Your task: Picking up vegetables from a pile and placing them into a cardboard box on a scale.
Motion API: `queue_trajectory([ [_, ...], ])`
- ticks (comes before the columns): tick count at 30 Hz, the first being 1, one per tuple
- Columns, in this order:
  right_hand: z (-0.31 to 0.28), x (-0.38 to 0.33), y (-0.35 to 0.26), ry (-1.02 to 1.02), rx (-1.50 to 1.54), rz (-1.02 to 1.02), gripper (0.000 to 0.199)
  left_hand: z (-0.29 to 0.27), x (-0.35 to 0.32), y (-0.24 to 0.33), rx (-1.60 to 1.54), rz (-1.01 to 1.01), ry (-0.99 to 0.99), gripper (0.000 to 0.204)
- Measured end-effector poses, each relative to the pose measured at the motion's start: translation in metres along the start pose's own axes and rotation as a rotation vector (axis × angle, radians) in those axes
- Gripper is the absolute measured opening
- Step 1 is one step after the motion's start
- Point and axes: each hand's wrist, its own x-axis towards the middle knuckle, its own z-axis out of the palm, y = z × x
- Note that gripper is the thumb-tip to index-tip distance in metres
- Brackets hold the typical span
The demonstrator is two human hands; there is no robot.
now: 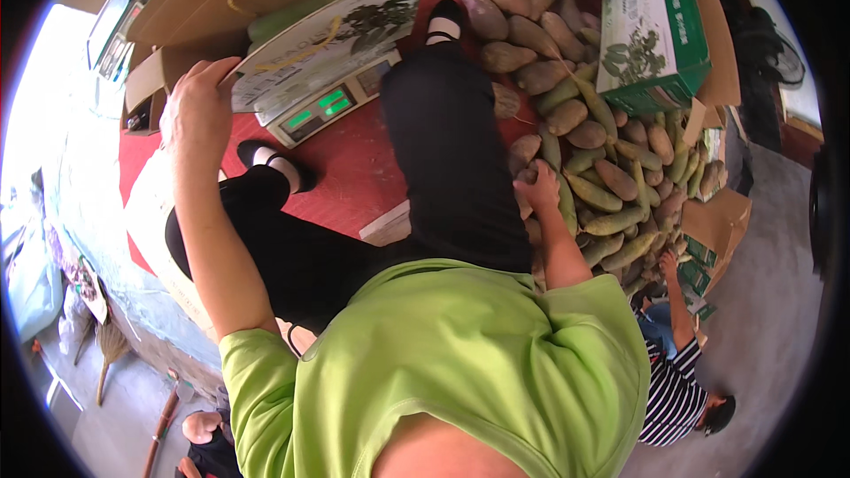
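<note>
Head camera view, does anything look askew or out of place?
The green-and-white box at upper right looks askew: it sits at a slant against the loose heap of root vegetables, with brown cardboard sticking out at its right side. Fisheye bending may exaggerate the slant. Nothing looks plainly damaged.

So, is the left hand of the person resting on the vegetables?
No, the left hand is at the edge of the cardboard box, away from the vegetables.
</note>
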Motion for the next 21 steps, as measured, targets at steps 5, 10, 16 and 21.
queue_trajectory([
  [5,0.010,0.000,-0.002,-0.109,-0.139,0.116,0.083,0.003,0.000,-0.001,-0.026,0.013,0.025,0.022],
  [10,0.006,0.003,-0.002,-0.039,-0.113,0.079,0.079,-0.001,-0.001,0.002,-0.047,-0.009,0.033,0.021],
  [16,-0.047,0.016,-0.030,0.220,0.126,-0.231,0.075,-0.002,-0.002,0.001,-0.037,-0.013,0.031,0.020],
  [21,-0.158,0.013,-0.126,0.552,0.470,-0.551,0.071,-0.003,-0.002,0.004,-0.041,-0.027,0.028,0.019],
])
